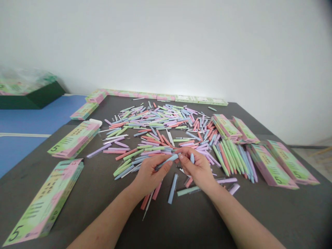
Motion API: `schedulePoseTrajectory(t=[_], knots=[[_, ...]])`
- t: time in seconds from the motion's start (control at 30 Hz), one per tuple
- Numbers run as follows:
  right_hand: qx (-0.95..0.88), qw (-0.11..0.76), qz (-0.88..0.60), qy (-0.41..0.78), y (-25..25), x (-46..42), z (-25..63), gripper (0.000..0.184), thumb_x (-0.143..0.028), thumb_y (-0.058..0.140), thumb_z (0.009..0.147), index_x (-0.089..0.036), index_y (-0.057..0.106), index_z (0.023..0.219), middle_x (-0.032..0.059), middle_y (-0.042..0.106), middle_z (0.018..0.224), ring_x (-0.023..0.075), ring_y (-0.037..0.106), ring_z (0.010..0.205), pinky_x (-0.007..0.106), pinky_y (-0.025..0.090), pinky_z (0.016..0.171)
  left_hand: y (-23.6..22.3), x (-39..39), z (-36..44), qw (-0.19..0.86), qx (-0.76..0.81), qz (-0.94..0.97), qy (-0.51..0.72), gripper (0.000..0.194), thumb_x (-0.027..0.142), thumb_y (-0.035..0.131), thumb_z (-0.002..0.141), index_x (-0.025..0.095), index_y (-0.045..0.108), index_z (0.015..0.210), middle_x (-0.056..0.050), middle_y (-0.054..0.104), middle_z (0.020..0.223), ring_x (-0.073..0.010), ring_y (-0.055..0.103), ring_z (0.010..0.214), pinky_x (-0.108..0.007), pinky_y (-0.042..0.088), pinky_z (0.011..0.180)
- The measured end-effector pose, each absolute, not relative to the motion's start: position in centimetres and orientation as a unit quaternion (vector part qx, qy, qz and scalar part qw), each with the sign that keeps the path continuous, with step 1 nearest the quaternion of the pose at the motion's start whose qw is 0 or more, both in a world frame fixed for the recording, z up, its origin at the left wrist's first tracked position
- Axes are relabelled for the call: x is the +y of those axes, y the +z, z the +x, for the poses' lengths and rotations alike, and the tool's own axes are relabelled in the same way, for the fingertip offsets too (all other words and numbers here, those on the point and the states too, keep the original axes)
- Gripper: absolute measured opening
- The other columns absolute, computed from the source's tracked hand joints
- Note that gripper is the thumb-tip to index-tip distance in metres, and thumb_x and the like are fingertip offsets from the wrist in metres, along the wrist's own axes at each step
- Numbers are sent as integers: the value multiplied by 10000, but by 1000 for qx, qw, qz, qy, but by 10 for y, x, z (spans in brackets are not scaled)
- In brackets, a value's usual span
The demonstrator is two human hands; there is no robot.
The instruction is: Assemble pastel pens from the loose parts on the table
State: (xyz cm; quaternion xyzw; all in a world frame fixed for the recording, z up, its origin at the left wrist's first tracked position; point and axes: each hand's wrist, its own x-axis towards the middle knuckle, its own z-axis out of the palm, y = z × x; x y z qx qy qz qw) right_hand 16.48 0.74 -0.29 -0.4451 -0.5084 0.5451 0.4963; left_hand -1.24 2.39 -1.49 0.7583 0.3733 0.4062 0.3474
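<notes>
My left hand (pixel 150 173) is closed around a light blue pen barrel (pixel 168 162), which points up to the right. The fingertips of my right hand (pixel 197 169) pinch the far end of that barrel. A second light blue piece (pixel 192 158), with a rounded tip, sticks out between the fingers of my right hand; most of it is hidden. Just below the hands lie a blue pen part (pixel 173 188), a green one (pixel 188 191), and a thin white refill (pixel 148 206) beside red parts (pixel 157 191).
A wide heap of pastel pen parts and refills (pixel 160 121) covers the middle of the dark table (pixel 155 231). Sorted pens (pixel 234 159) lie in a row at right. Printed boxes stand at left (pixel 44 200), right (pixel 272 166) and along the back (pixel 166 98).
</notes>
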Motion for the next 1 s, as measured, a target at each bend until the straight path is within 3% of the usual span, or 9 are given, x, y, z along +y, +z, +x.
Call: schedulePoseTrajectory(t=[0.67, 0.87, 1.0], knots=[[-573, 506, -460, 452, -11, 8, 164, 306, -415, 561, 874, -192, 696, 1034, -2, 575, 625, 101, 453, 498, 215, 318, 440, -14, 25, -11, 361, 396, 749, 390, 269, 299, 526, 909, 194, 711, 1074, -32, 747, 989, -186, 674, 907, -259, 487, 812], [-506, 522, -438, 529, -9, 9, 164, 318, -394, 600, 848, -185, 668, 1078, 0, 604, 706, 48, 330, 421, 197, 238, 382, -10, 26, -10, 407, 394, 721, 399, 276, 322, 522, 908, 191, 717, 1054, -36, 732, 952, -195, 646, 929, -275, 466, 850], [-451, 573, -423, 538, -2, 14, 170, 272, -367, 637, 813, -175, 652, 1005, -10, 591, 703, 30, 281, 405, 187, 173, 364, -9, 26, -11, 445, 435, 650, 436, 289, 367, 516, 901, 182, 708, 1012, -10, 658, 757, -140, 579, 708, -229, 458, 666]])
